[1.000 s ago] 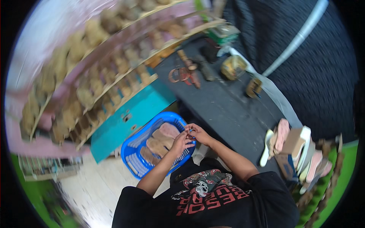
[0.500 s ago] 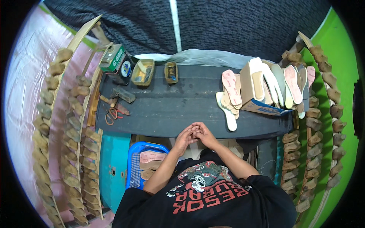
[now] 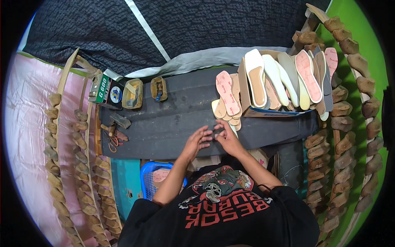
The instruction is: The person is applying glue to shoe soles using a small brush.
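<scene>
over black workbench (image 3: pixel 173 123), your left hand (image 3: pixel 195 144) and right hand (image 3: pixel 228 140) now parted from clasp, fingers loosely spread, both free; pink insole (image 3: pixel 228 94) lies on tan insoles (image 3: pixel 221 109) just beyond right.

You have free way over the middle of the worktop (image 3: pixel 177 109). On the right, the insole pile (image 3: pixel 227 95) and the filled box (image 3: pixel 269 113) obstruct you; on the far left, the green can (image 3: pixel 100 89) and the yellowish tray (image 3: pixel 132 106).
</scene>
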Motion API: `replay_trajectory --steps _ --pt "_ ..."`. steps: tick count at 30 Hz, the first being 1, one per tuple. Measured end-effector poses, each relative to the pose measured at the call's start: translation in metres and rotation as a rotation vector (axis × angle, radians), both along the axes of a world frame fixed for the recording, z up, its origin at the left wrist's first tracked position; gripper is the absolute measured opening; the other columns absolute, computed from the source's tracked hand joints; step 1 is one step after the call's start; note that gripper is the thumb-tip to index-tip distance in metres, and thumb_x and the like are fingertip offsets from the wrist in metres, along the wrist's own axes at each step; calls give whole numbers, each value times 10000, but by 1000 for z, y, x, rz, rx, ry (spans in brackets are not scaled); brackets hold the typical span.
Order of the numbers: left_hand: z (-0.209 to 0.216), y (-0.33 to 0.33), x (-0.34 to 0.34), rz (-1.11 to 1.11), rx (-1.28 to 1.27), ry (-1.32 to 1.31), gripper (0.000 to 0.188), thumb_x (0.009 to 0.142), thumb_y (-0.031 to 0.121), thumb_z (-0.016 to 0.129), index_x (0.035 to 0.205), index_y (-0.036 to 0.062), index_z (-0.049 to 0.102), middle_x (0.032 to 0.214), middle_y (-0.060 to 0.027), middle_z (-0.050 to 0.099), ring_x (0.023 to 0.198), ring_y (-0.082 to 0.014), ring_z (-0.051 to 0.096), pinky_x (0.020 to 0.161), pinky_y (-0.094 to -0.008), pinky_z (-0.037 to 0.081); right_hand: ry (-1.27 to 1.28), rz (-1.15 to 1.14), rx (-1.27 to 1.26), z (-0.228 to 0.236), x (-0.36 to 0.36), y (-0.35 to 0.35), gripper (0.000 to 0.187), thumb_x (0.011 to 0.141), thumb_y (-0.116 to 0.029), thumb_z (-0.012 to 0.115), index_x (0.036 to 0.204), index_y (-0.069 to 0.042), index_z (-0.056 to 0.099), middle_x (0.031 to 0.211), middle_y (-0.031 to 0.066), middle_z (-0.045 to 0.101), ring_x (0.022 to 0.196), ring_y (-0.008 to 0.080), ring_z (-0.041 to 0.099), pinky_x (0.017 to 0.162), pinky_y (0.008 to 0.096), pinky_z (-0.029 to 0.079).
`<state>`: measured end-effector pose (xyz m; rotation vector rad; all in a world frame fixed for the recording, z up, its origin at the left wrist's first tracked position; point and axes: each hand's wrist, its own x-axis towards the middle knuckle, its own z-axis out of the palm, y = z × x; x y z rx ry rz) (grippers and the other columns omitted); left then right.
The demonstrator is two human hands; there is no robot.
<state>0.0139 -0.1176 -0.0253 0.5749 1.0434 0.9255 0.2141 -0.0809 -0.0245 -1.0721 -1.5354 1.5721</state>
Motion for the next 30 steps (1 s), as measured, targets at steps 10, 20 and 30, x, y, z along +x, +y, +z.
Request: replay_trajectory --steps 10,20,30 --pt "-27 118 54 35 -40 274 596 958 129 568 1491 12 329 1182 -137 600 962 -193 634 719 -316 557 85 -16 -230 -3 7 60 752 931 23 570 1574 -59 189 1214 119 560 787 142 632 719 284 527" --pt "-35 122 38 -92 -179 25 498 975 101 532 1439 46 360 1027 -105 625 778 -165 654 653 -295 555 -228 -365 -98 -25 -9 64 705 875 -97 657 1494 8 339 1036 123 591 855 203 600 766 336 512" --pt "-13 141 14 -342 -37 -8 731 929 15 506 1592 131 222 968 -104 615 707 -152 629 641 -280 546 -627 -495 144 9 -33 66 678 844 -69 656 1458 55 398 1068 155 563 875 242 595 798 353 500"
